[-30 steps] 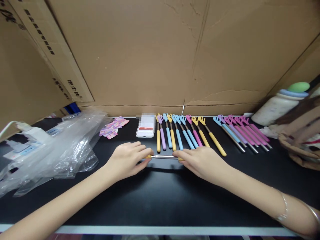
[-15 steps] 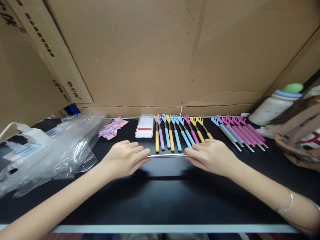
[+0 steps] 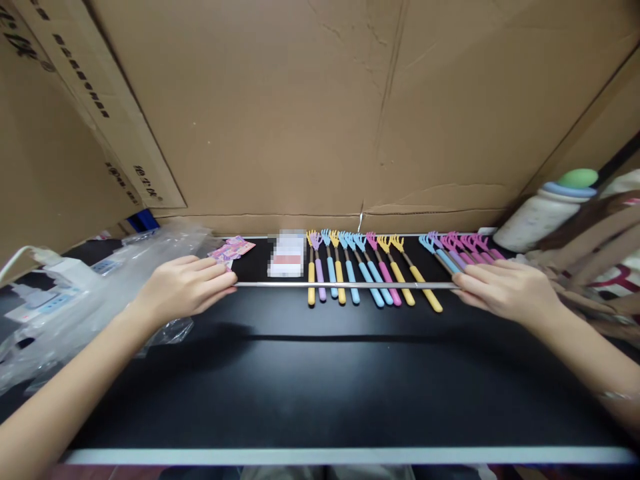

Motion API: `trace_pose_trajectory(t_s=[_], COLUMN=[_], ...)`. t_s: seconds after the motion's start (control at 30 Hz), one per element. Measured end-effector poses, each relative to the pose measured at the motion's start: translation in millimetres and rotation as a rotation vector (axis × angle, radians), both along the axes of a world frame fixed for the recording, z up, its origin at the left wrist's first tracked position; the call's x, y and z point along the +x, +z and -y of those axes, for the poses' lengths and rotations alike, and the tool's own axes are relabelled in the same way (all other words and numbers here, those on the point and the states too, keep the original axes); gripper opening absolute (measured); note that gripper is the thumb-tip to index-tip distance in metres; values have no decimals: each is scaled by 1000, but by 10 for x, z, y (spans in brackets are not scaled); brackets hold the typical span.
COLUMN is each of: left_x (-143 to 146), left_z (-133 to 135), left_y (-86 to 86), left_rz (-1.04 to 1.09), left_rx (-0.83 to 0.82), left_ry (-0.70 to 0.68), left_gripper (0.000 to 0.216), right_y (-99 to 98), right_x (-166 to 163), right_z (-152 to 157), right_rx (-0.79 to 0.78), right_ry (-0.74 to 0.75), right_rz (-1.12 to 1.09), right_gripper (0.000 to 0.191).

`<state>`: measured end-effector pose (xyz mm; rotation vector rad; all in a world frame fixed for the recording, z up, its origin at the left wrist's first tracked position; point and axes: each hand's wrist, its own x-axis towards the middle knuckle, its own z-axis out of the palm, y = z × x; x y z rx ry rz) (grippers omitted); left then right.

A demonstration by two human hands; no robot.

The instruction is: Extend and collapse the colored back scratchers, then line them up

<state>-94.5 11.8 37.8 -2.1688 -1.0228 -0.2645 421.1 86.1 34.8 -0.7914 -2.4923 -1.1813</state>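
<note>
A thin telescopic metal rod (image 3: 280,285) spans level above the black table, drawn out long. My left hand (image 3: 187,285) is closed round its left end, close to the pink and purple cards (image 3: 236,247). At the other end my right hand (image 3: 505,290) grips it, partly covering the right-hand group of back scratchers. Whatever lies inside the two fists is hidden. Behind the rod, a row of back scratchers (image 3: 351,272) with yellow, purple, blue and pink handles lies with the claws pointing away. More back scratchers (image 3: 444,253) in blue, purple and pink lie further right.
Clear plastic bags (image 3: 107,303) and a white power strip (image 3: 75,273) lie at the left. A phone (image 3: 287,253) rests near the cardboard wall (image 3: 280,107). A white bottle (image 3: 543,217) leans at the right beside a brown bag (image 3: 620,267). The table's pale front edge (image 3: 330,456) runs below.
My hands have moved far apart, left and right, and slightly away from me. Between them the metal rod has lengthened to about three times its visible length.
</note>
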Motion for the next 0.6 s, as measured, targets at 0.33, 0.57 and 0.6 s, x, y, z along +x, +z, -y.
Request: trace_pose_trajectory(t_s=[0.33,0.57,0.6], left_x=[-295,-340,-336], left_z=[52,33,31], left_y=[27,-17,-35], left_rz=[-48,-143,-139], left_rx=[-2,78,69], left_ry=[252,267,263], left_gripper=[28,28,29], right_y=[-40,-36,-46], right_x=[253,292,281], right_z=[-147,-124,-118], right_rx=[-47,-104,-102], right_ry=[-131,-204,-196], right_rz=[-6,-31,-29], right_gripper=[43,42,42])
